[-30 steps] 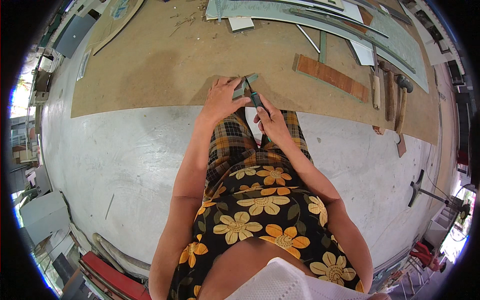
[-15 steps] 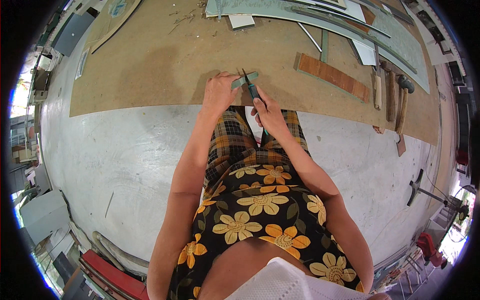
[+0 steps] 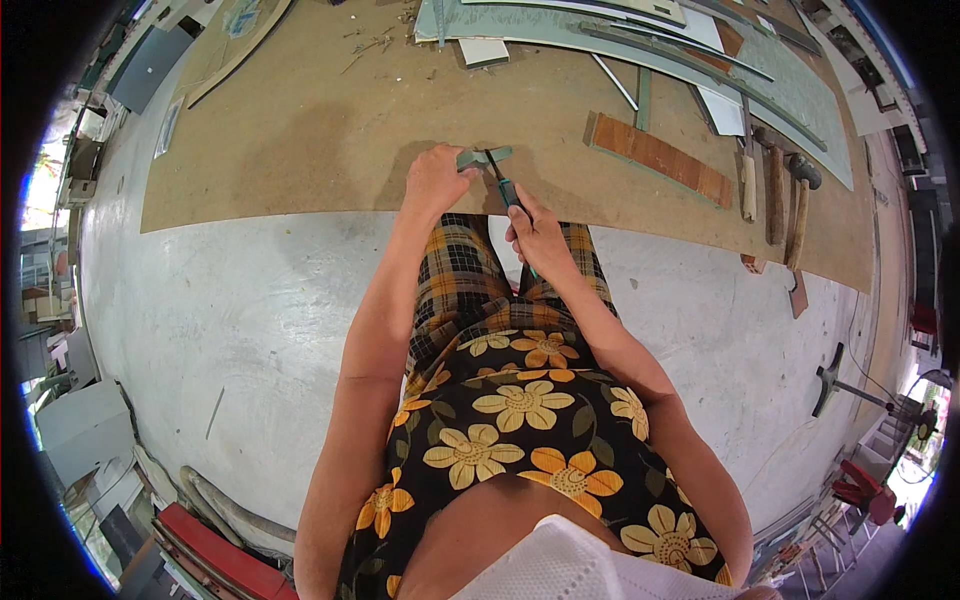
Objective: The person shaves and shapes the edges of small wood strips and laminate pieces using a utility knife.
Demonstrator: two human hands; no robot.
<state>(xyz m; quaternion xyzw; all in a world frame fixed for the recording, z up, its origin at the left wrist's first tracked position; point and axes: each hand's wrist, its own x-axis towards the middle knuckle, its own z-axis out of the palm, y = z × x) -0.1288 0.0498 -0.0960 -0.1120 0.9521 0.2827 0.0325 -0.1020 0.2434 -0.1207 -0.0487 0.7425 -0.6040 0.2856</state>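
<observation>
Over the near edge of the brown worktable [image 3: 300, 190], my left hand [image 3: 436, 183] is closed on the left end of a short grey-green strip [image 3: 467, 159]. My right hand [image 3: 538, 232] is wrapped round a slim tool with a teal-and-black handle [image 3: 510, 194]. The tool's thin dark tip lies across the strip, a little right of my left fingers. Whether the tip grips the strip or only touches it, I cannot tell. Right of my hands rests a wooden block with reddish-brown grain and a green edge [image 3: 660, 160].
Two hammers [image 3: 800, 205] and a wooden-handled tool [image 3: 749, 185] lie at the table's right. Long strips and pale green sheets [image 3: 640, 50] are stacked at the back. A white block [image 3: 484, 52] sits before them. Debris [image 3: 370, 45] is scattered at the back left.
The strip has turned closer to level, its right end slightly lower. The tool's tip has shifted down a little. Both hands keep their hold.
</observation>
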